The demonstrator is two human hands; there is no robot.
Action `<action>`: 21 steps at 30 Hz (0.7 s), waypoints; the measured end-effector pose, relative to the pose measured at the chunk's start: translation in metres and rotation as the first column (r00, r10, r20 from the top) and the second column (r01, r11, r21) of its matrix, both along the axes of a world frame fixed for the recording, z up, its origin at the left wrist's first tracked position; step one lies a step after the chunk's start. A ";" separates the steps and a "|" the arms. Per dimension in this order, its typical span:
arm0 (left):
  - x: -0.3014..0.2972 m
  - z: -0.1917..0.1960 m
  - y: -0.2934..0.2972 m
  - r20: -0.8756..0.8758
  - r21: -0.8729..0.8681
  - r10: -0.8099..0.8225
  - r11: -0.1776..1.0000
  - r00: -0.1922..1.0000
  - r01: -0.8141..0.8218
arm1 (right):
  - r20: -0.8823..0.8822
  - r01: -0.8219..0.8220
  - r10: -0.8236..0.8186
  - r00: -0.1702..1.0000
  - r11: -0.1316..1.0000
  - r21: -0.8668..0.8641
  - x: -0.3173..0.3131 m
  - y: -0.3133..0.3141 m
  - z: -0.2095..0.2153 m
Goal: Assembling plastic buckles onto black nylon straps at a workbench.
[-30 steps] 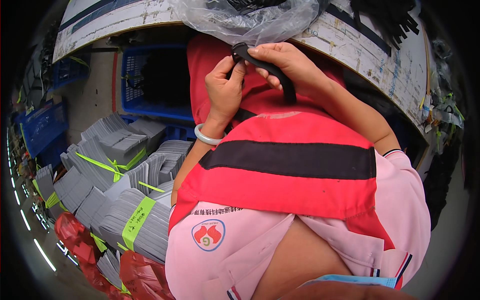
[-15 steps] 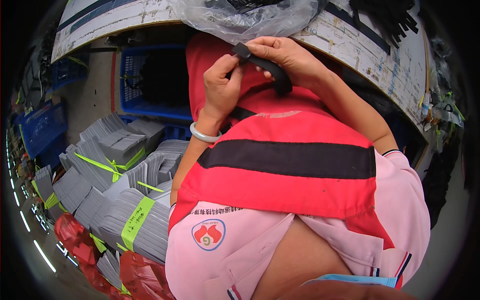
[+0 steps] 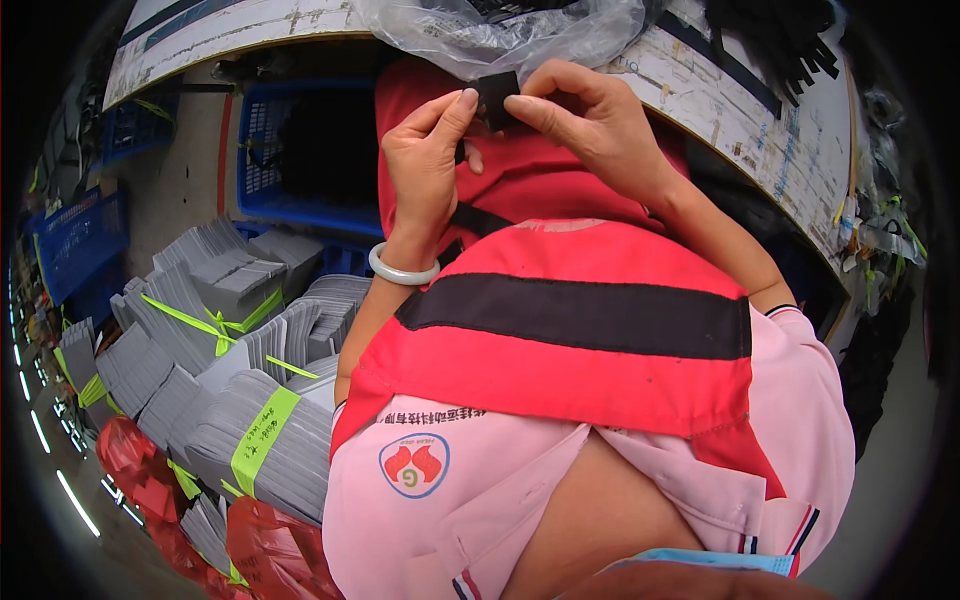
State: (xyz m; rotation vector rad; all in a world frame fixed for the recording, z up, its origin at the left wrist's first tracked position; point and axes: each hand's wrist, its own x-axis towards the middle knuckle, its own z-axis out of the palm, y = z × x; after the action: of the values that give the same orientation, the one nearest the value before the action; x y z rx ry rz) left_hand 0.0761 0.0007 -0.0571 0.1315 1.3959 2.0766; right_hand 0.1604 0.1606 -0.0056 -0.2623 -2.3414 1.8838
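A short black strap [image 3: 497, 100] is stretched between my two hands, above my lap and close to the table edge. My left hand [image 3: 432, 160] pinches its left side between thumb and fingers. On its right side, the thumb and forefinger of my right hand [image 3: 590, 120] close on the strap. Part of the strap is hidden behind my left fingers. A pale bangle [image 3: 403, 266] sits on my left wrist. Below the hands lies my red apron [image 3: 560, 262] with a black band.
Ahead stands a worn white table [image 3: 730, 130] with a clear plastic bag [image 3: 520, 45] and black strips [image 3: 775, 40] on it. To the left are a blue crate [image 3: 262, 150] of black pieces, tied stacks of grey foam sheets [image 3: 265, 425] and red plastic bags [image 3: 275, 550].
The strap's long tail no longer hangs below my right hand; its flat face now shows between both thumbs. My right hand has turned and moved slightly up.
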 end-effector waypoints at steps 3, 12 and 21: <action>0.000 -0.003 0.000 -0.067 -0.066 0.032 0.997 0.997 -0.037 | 0.150 -0.057 0.064 0.987 0.997 -0.048 0.000 0.011 -0.015; 0.008 -0.010 0.000 -0.212 -0.173 0.028 0.983 0.977 -0.066 | 0.386 0.170 0.088 0.918 0.793 -0.586 -0.001 0.004 -0.021; 0.003 -0.010 0.002 -0.109 -0.120 0.011 0.992 0.994 -0.024 | 0.440 0.022 0.149 0.886 0.933 -0.360 0.005 0.005 -0.025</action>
State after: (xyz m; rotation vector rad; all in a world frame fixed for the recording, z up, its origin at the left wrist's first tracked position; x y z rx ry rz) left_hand 0.0796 0.0023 -0.0675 0.1843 1.5898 2.0182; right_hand 0.1651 0.1653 -0.0306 -0.7580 -2.2613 2.5113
